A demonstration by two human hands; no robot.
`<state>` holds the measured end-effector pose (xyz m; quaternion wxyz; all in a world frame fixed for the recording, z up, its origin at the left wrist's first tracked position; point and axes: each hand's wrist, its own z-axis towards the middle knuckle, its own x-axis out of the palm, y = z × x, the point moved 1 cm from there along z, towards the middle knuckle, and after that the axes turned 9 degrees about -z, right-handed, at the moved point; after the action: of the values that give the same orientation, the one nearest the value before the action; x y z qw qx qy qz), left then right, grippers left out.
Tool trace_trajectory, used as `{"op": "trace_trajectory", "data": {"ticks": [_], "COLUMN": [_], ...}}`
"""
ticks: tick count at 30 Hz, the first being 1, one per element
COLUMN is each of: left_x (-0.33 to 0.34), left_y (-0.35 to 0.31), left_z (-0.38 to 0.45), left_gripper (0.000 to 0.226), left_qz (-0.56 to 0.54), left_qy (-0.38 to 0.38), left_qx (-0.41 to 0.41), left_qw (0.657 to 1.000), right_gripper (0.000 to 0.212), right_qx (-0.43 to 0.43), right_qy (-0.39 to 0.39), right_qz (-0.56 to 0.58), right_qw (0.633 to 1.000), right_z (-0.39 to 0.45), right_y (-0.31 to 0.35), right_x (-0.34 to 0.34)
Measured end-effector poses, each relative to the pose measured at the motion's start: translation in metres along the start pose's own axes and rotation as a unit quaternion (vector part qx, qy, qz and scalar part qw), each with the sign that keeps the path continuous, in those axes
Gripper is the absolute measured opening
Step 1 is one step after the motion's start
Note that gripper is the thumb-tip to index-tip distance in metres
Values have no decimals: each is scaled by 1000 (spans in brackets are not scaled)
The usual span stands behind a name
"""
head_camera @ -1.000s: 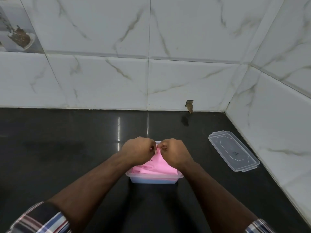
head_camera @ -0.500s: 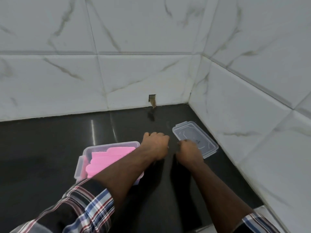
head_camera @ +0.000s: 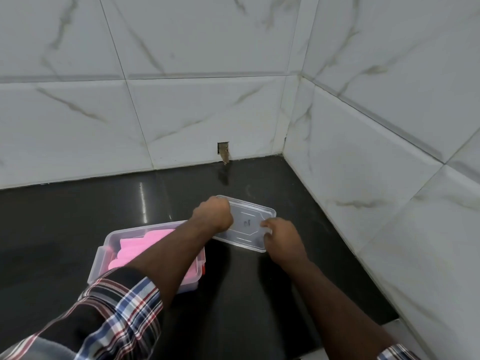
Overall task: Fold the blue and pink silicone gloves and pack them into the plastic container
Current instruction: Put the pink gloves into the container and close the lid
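At lower left of the frame I see a plaid sleeve point(head_camera: 119, 307) on my left forearm, which crosses over the plastic container point(head_camera: 109, 245) and hides its right half. The container sits on the black countertop point(head_camera: 65, 216), left of centre, uncovered, its long axis running from lower left toward upper right. It is clear-walled with hinged clips on its left side. Inside lies the pink glove point(head_camera: 135, 249), folded flat, its ridged edges running the same way as the box. I cannot make out the blue glove. A small red item shows at the container's right edge; I cannot identify it.

At centre, my left hand point(head_camera: 213, 215) is curled on the left end of the clear lid point(head_camera: 246, 227), fingers hidden under the knuckles. The lid is rectangular, with a raised panel outline and a dark mark at its middle; its long axis runs from upper left to lower right.

Just right of centre, my right hand point(head_camera: 281, 236) pinches the lid's right-hand edge, fingertips curled over the rim.

White marble-veined tiles point(head_camera: 181, 100) fill the upper frame and right side. A chipped notch point(head_camera: 224, 152) sits at the base of the back wall, above the lid.
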<state>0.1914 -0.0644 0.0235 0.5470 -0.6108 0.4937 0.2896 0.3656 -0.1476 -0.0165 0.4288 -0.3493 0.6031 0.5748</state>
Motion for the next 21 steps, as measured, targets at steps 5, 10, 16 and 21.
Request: {"op": "trace_trajectory", "data": {"ticks": [5, 10, 16, 21], "left_x": [-18, -32, -41, -58], "left_y": [20, 53, 73, 97], "left_z": [11, 18, 10, 2], "left_gripper": [20, 31, 45, 57], "left_qz": [-34, -42, -118, -261], "left_qy": [-14, 42, 63, 0], "left_qx": [-71, -122, -119, -148], "left_qw": [997, 991, 984, 954], "right_gripper": [47, 41, 34, 39], "right_qx": [117, 181, 183, 179], "right_qy": [12, 70, 62, 27], "right_qz": [71, 156, 205, 296], "right_qw": [990, 969, 960, 938], "right_z": [3, 10, 19, 30], "right_y": [-4, 6, 25, 43], "right_x": [-11, -1, -1, -5]}}
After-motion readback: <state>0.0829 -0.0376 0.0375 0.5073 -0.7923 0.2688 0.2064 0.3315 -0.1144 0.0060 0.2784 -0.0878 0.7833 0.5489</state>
